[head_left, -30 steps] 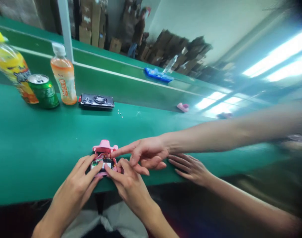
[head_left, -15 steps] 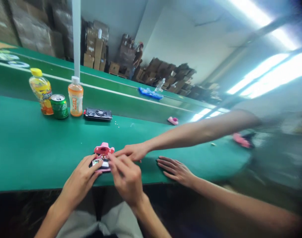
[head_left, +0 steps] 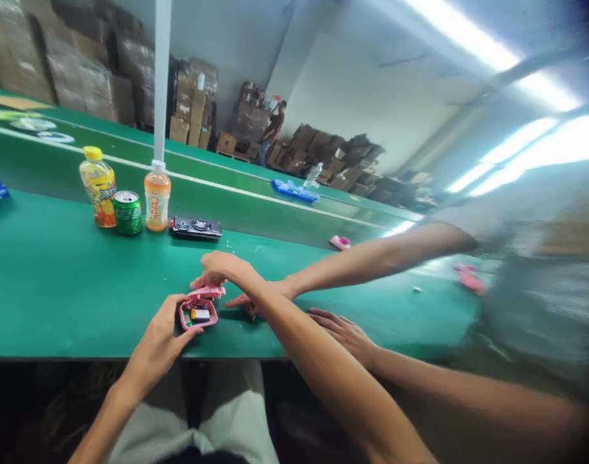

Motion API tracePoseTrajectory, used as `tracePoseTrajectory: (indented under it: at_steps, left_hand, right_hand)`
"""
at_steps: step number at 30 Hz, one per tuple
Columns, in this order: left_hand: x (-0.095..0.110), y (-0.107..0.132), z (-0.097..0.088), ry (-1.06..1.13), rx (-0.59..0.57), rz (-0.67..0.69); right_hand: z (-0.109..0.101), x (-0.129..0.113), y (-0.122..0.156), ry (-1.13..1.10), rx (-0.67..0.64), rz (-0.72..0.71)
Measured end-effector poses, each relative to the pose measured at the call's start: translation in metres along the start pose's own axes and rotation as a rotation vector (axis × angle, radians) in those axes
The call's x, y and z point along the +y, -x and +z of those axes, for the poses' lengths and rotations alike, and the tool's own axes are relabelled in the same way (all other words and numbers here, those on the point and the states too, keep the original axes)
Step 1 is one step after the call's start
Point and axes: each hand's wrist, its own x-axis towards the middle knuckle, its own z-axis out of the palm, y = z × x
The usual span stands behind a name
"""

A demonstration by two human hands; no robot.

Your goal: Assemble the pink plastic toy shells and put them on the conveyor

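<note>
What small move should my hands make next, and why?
Perhaps gently lower the pink plastic cover onto the small, open pink plastic casing: your right hand holds the cover raised near the casing's far edge, your left hand holds the casing's side, and a white rectangular block inside lies uncovered.

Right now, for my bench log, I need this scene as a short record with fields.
Left grip: holding pink base
Right grip: on tilted pink cover
Inside base: white block, green board
Co-worker: pointing hand, other hand on green table
Behind, left to right: yellow-capped bottle, green can, orange drink bottle, dark flat object
</note>
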Motion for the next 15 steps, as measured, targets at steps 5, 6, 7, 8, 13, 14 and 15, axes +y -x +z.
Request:
tracePoseTrajectory:
  at_steps: [5, 6, 7, 8, 13, 14, 15]
  left_hand:
    - [-0.001, -0.016, -0.007, 0.257, 0.158, -0.206]
    - [0.0, -0.022, -0.008, 0.311, 0.18, -0.239]
    - [0.001, -0.03, -0.008, 0.369, 0.192, -0.261]
    - [0.002, -0.039, -0.008, 0.429, 0.195, -0.269]
    - [0.014, -0.083, -0.009, 0.668, 0.143, -0.185]
    - [0.017, -0.089, -0.01, 0.714, 0.117, -0.16]
    - [0.021, -0.094, -0.011, 0.755, 0.087, -0.137]
  right_hand:
    - [-0.028, -0.005, 0.012, -0.007, -0.118, -0.154]
    - [-0.034, -0.007, 0.015, -0.022, -0.098, -0.198]
    - [-0.039, -0.008, 0.018, -0.037, -0.08, -0.237]
    - [-0.045, -0.008, 0.021, -0.051, -0.07, -0.268]
    - [-0.076, 0.002, 0.033, -0.133, -0.112, -0.339]
    - [-0.082, 0.004, 0.036, -0.179, -0.107, -0.35]
    - [-0.088, 0.005, 0.038, -0.235, -0.097, -0.364]
